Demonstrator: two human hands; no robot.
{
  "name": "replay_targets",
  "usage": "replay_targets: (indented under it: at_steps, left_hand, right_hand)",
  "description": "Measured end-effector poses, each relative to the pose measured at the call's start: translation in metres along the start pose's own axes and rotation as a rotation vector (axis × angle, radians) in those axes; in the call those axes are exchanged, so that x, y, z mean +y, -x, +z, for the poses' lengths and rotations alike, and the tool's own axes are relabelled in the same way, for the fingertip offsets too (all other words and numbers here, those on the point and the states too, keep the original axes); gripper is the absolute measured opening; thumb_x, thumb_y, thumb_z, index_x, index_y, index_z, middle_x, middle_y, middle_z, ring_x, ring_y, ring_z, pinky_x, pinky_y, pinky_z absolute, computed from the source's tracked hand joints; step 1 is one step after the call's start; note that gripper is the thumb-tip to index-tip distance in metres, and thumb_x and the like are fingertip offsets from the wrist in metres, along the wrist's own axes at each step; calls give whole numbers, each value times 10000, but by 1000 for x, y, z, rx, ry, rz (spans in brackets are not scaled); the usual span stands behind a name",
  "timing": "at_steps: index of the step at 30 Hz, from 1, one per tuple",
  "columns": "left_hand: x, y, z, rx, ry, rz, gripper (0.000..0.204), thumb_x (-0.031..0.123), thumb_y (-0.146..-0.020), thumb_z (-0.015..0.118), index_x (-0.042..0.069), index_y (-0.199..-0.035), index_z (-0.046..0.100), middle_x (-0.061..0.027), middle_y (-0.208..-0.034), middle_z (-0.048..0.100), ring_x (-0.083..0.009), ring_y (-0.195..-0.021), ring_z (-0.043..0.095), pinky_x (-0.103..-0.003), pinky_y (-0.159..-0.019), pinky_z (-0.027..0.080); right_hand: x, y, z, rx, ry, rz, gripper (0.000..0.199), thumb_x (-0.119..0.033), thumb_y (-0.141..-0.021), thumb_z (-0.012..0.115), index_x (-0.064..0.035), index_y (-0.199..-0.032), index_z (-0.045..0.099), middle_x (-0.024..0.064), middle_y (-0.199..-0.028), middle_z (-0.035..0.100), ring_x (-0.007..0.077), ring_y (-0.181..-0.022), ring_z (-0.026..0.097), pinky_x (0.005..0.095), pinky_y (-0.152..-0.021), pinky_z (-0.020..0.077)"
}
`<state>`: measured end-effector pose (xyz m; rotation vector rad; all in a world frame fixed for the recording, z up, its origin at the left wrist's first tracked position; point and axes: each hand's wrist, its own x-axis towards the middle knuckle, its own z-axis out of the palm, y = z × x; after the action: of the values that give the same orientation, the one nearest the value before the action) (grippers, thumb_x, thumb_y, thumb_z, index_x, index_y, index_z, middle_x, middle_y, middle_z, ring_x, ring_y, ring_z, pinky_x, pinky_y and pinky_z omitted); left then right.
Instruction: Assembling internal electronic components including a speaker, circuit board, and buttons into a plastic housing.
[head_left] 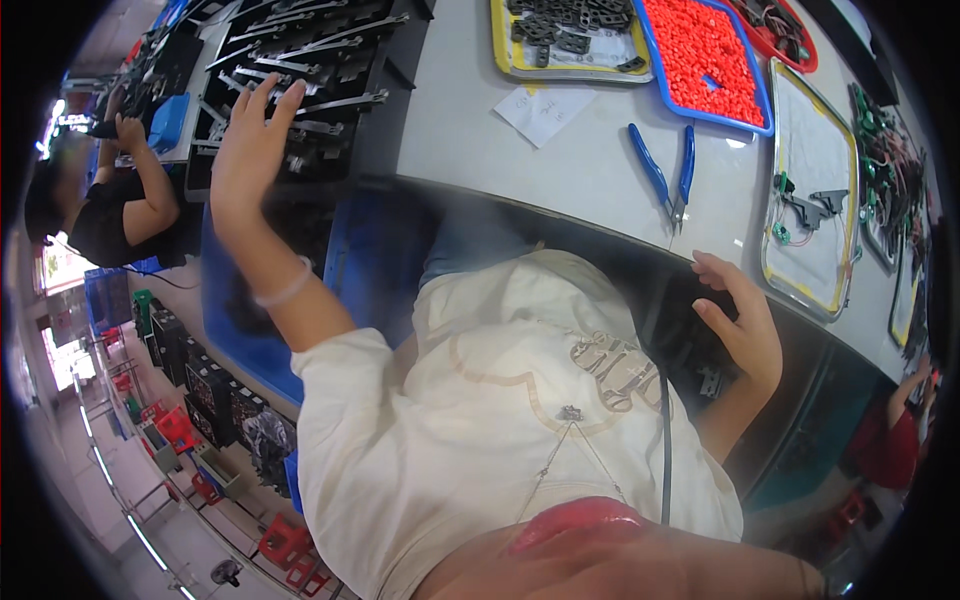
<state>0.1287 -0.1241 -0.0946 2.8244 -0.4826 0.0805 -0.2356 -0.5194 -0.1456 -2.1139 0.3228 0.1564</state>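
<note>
Currently the left hand (248,155) spreads its fingers over metal bars (350,101) in the black tray (370,135); whether it touches them, I cannot tell. The right hand (745,335) has an empty grip, fingers parted, near the desk (480,140)'s edge. Blue pliers (687,165) lie between the paper (543,112) and a yellow-rimmed tray (764,225).

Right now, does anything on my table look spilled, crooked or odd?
Nothing looks spilled: the red pieces sit inside their blue tray. Slightly untidy are the white paper slip, askew by the tray of black parts, and the blue-handled pliers, lying loose, handles spread, tips toward the table's near edge.
</note>
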Motion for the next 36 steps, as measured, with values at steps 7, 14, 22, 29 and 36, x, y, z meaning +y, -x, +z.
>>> replay_targets:
  at_steps: [7,14,22,29,36]
  left_hand:
    - [54,39,43,73,-77,102,637,628,-965,509,197,-1432,544,-136,-1533,460,-371,-1477,300,-617,-1205,73]
    - [63,46,44,137,-78,153,561,559,-974,552,167,-1374,595,-143,-1471,511,-354,-1414,389,-584,-1199,157]
    - [153,61,77,180,494,792,258,83,-889,658,46,-1140,702,-150,-1209,677,-341,-1131,625,-415,-1006,469]
    - [174,12,163,112,445,713,327,164,-960,613,72,-1273,637,-166,-1376,579,-380,-1262,545,-406,-1058,438]
    - [188,-53,181,-15,287,513,221,205,-973,601,21,-1091,633,-150,-1084,647,-356,-978,641,-434,-907,509]
  right_hand:
    - [6,-10,10,24,-31,-28,508,-68,-852,716,-40,-1343,588,134,-1128,686,259,-1026,631,359,-963,475]
    - [0,-28,14,24,-74,-55,487,-53,-858,711,-34,-1331,596,120,-1091,688,247,-984,631,350,-932,483]
    - [4,-36,19,99,-204,-73,374,18,-871,677,-13,-1243,649,60,-918,648,147,-813,589,275,-760,488]
    - [17,-32,25,188,-195,-16,249,-34,-903,677,-25,-1153,687,12,-794,589,91,-719,511,238,-647,417]
    - [18,-39,34,203,-210,55,212,-65,-921,672,-33,-1129,697,-19,-782,589,56,-693,486,214,-589,355]
